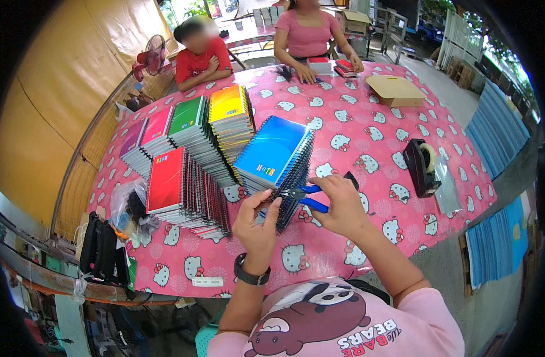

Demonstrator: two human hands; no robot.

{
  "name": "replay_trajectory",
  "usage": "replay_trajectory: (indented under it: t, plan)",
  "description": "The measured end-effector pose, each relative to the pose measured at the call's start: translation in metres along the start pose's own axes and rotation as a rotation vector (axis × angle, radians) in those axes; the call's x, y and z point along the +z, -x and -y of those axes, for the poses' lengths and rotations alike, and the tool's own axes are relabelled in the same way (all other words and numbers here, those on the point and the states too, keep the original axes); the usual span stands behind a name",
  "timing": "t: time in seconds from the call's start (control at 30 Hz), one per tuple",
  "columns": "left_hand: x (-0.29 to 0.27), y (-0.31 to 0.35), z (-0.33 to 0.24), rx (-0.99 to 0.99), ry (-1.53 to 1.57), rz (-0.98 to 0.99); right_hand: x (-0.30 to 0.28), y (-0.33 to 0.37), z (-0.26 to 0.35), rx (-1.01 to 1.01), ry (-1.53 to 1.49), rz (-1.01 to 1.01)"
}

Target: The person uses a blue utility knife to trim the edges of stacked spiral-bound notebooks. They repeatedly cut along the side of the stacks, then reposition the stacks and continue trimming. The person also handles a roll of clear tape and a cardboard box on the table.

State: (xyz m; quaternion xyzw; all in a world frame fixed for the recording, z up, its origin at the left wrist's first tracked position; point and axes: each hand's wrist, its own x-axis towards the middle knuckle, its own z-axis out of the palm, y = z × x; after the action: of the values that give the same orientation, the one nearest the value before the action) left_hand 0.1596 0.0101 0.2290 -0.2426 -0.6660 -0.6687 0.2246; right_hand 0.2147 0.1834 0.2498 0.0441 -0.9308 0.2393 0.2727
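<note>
Right hand is closing around the blue handles of a pair of small pliers, the nose pointing left into the black wire spiral of the blue-covered notebook stack leaning near the table's front edge. Left hand is bracing the lower spiral edge of that stack, fingers curled and pressing against the coils — not wrapped round anything.

Judgement: the step is going best with the pliers' tips meeting only the wire end, the stack pinned so the coils are not shifting, and a short, even squeeze.

Red, green, yellow and pink notebook stacks are leaning just behind; a tape dispenser is sitting well apart — to the right.
</note>
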Motion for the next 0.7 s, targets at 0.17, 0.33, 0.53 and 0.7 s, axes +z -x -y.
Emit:
replay_trajectory:
  t: [0.17,0.33,0.53,0.7]
  plan:
    - [-0.002,-0.001,0.001,0.021,-0.029,0.027,0.001,-0.001,0.005,0.034,0.006,0.016]
    - [-0.002,-0.002,0.002,0.053,-0.058,0.017,-0.004,0.000,0.007,0.039,0.060,-0.009]
    - [0.000,0.000,0.003,0.030,-0.018,0.000,-0.003,-0.003,0.011,0.108,-0.042,0.053]
    - [-0.001,-0.002,0.001,0.033,-0.021,0.002,-0.002,-0.005,0.012,0.294,-0.111,0.232]
